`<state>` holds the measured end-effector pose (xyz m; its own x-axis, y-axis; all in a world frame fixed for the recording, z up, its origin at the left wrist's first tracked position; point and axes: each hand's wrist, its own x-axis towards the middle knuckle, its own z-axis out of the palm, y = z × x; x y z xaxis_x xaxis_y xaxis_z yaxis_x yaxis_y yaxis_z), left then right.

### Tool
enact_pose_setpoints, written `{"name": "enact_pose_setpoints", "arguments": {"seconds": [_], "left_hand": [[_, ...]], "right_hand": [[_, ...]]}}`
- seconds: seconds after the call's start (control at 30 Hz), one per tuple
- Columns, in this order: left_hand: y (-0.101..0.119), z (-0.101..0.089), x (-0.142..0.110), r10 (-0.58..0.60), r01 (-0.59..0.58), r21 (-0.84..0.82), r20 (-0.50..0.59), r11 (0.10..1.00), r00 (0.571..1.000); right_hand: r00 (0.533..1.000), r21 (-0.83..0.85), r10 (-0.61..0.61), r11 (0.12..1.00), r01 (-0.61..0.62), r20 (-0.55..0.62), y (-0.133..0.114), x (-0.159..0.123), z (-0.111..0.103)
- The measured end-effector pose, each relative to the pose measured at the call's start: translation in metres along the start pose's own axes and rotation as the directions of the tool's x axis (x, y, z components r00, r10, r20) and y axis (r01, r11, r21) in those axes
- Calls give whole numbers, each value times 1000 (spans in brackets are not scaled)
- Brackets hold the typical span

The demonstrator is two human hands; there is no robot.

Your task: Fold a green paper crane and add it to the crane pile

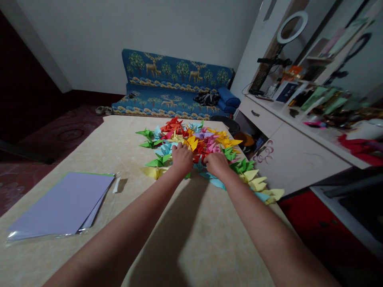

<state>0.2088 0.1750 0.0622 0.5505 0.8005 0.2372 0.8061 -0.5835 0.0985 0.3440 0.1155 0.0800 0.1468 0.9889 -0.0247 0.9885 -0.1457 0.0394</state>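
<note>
Many folded paper cranes in red, orange, yellow, pink, green and light blue lie crowded at the far part of the table (149, 207). My left hand (182, 158) is among them, fingers curled down beside an orange crane (192, 142). To its right, my right hand (216, 164) is closed, its fingertips close to red cranes (201, 150) and a light blue crane (198, 164). Whatever sits in the fingers of either hand is hidden. A pale yellow crane (154, 172) lies left of my left hand; green cranes (242, 165) lie right of my right hand.
Lilac paper sheets (64, 203) in a clear sleeve lie on the table's left, with a small white strip (116, 185) beside them. A blue deer-patterned sofa (167, 95) stands beyond the table. On the right is a cluttered white dresser (299, 139) with a ring light (305, 20).
</note>
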Motion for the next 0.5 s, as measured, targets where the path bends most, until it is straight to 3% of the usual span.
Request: {"name": "enact_pose_setpoints", "arguments": {"seconds": [0.37,0.5], "left_hand": [[2,4,1,37,-38,14,39,999,999],[7,-5,-1,39,-40,6,18,999,999]], "right_hand": [[998,-35,66,997,-65,20,-15,-4,5],[999,12,45,999,-44,-27,-13,-7,4]]}}
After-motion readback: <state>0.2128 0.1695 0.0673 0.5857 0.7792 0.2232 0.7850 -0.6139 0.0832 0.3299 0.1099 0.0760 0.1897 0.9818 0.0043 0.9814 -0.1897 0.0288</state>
